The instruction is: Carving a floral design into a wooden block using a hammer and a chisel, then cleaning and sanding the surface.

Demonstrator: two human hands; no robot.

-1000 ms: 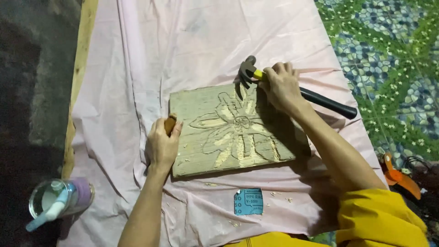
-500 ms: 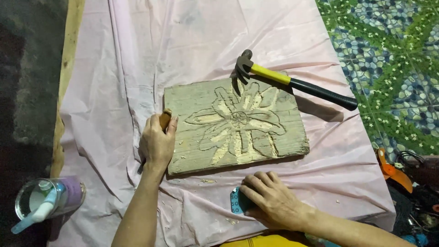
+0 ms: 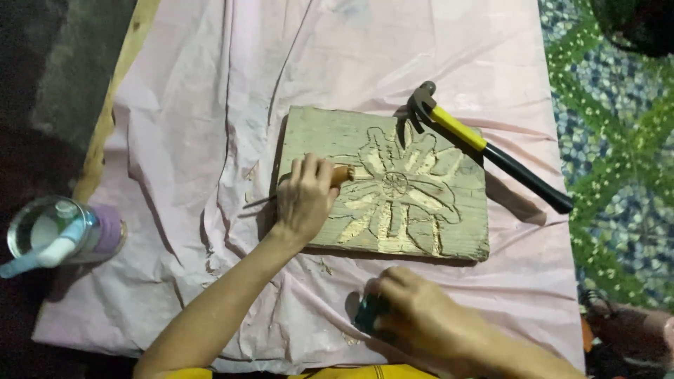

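A wooden board [image 3: 330,137] with a carved flower lies on a pink cloth [image 3: 196,105]. My left hand [image 3: 305,200] rests on the board's left part, closed around a chisel [image 3: 342,174]. Its wooden handle points toward the flower and its thin metal end sticks out to the left. My right hand [image 3: 414,312] is near the cloth's front edge, fingers curled over a small dark blue object [image 3: 366,316] that is mostly hidden. A hammer [image 3: 484,144] with a yellow and black handle lies free at the board's upper right corner.
A clear drinking bottle [image 3: 63,231] with a purple band and pale blue spout stands off the cloth at the left. A wooden strip [image 3: 112,105] runs along the cloth's left side. Green patterned floor [image 3: 618,175] lies to the right. Wood chips dot the cloth near the board.
My right hand let go of the hammer, which now lies by the board, and came down to the small blue object. My left hand moved onto the board with the chisel.
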